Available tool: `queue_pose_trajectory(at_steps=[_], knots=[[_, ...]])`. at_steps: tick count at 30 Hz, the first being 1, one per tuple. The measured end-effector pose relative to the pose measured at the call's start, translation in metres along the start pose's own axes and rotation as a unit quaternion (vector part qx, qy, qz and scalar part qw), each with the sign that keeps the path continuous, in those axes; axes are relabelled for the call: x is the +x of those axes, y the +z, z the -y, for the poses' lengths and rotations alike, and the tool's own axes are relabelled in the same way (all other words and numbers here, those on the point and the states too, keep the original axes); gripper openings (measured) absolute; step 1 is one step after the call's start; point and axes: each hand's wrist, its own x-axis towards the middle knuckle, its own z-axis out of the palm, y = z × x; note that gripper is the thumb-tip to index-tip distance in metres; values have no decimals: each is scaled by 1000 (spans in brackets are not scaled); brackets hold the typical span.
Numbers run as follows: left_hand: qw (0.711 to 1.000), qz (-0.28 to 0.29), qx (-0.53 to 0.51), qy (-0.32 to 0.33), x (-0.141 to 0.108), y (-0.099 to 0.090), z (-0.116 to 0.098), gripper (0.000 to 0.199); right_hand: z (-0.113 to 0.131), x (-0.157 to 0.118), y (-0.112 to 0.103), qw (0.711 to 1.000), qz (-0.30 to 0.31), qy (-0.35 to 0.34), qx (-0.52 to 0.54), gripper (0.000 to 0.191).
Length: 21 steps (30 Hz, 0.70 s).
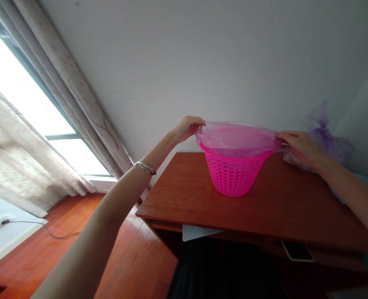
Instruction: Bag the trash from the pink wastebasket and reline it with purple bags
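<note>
A bright pink plastic basket (234, 176) with a pattern of holes stands upright on the brown wooden desk (177, 195). Over its mouth stretches a thin see-through plastic bag (236, 135), partly inside the basket and partly above the rim. At the basket's left side, my left hand (188, 128) pinches the edge of the bag. My right hand (299, 145) grips the opposite edge just beyond the rim on the right. The bag is pulled taut between both hands. How far it reaches down inside is hidden by the basket wall.
Behind my right hand sits a tied purple bag (327, 141). A phone (298, 251) and a white sheet (199, 232) stick out below the desk's front edge. Grey wall rises behind; curtains (74, 79) hang by a bright window at left.
</note>
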Motion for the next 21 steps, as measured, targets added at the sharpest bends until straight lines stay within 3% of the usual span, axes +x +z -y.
queue_pose_trajectory(at_steps=[2,5,11,15,19,21], knots=[[1000,-8,12,-19,15,-2,0,14,1,11,-4,993,27,61,98,19],[998,14,44,-39,34,-8,4,19,5,30,-14,984,73,94,129,19],[986,77,143,-36,54,-31,10,27,-1,69,-35,992,102,74,26,33],[973,73,217,-28,57,-48,7,35,-16,90,-53,984,140,40,-103,46],[952,76,293,-36,66,-59,6,37,-31,108,-62,921,257,-43,-289,56],[914,104,390,-48,74,-61,9,41,-35,117,-60,883,271,-98,-372,56]])
